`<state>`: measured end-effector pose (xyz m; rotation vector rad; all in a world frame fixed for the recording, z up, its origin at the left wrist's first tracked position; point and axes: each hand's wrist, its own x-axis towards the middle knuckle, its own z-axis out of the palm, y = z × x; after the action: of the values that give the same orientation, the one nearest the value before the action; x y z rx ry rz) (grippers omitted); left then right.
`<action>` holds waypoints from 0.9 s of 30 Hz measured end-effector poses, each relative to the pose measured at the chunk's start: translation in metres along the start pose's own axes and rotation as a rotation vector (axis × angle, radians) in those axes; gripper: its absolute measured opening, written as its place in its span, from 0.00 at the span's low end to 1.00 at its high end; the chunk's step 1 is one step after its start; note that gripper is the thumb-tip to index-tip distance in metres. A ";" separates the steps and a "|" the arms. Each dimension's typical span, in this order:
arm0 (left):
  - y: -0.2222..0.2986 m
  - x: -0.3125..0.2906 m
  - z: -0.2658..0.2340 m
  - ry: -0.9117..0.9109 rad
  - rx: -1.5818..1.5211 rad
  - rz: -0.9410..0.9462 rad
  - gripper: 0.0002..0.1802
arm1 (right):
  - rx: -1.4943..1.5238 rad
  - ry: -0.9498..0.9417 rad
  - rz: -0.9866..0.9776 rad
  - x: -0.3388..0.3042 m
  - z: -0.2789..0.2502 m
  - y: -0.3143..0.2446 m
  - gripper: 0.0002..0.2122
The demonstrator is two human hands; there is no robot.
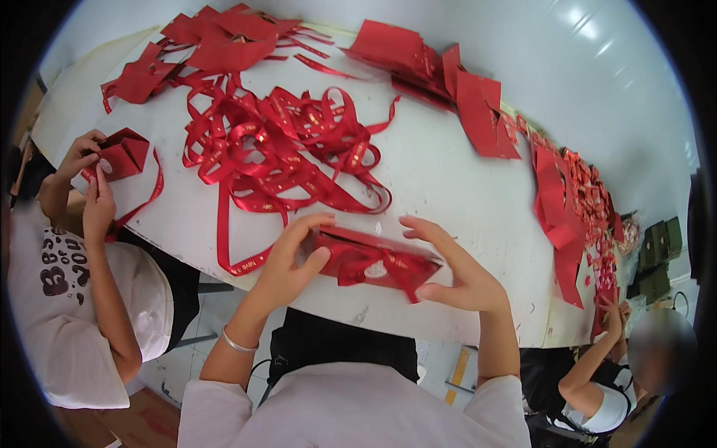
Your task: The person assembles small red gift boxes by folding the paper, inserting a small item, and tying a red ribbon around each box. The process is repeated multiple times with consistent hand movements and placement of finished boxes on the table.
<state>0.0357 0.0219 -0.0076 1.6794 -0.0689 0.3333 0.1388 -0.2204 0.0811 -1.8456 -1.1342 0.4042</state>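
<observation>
A red gift box [396,255] is in front of me at the table's near edge, slightly blurred. A red ribbon bow [399,267] and a small round pale label [376,269] are on its front. My left hand [295,257] grips its left end, thumb in front and fingers behind. Around its right end my right hand [467,276] is spread, the thumb at the lower front corner and the forefinger raised off the back edge. Just beyond my left hand lies a tangled heap of printed red ribbon [280,142].
Flat red boxes [224,37] with ribbons lie far left, more red card pieces [478,97] far right. Small red packets [586,194] line the right edge. At left, a person's hands [93,175] hold a red box [123,153]. Another person [597,381] works at right.
</observation>
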 end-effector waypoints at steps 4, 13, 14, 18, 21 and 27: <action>-0.011 -0.007 -0.002 -0.014 -0.028 0.140 0.32 | -0.469 0.140 -0.048 -0.006 0.003 0.013 0.26; 0.002 0.003 0.012 0.057 0.186 0.108 0.23 | -0.588 0.381 -0.222 0.002 0.032 0.002 0.11; 0.003 0.004 0.010 0.041 0.224 0.117 0.22 | -0.703 0.274 -0.158 0.006 0.032 -0.006 0.11; 0.004 0.009 0.010 -0.016 0.079 0.083 0.25 | -0.753 0.007 -0.048 0.008 0.016 -0.006 0.12; 0.005 0.016 0.006 0.146 -0.124 0.192 0.27 | -0.635 0.052 0.050 0.019 -0.014 -0.026 0.08; -0.002 0.018 0.000 0.359 0.156 0.297 0.15 | -0.907 0.317 -0.174 0.126 -0.048 -0.026 0.04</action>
<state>0.0537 0.0249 -0.0044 1.7391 -0.0250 0.8782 0.2229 -0.1366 0.1498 -2.4135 -1.3457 -0.5928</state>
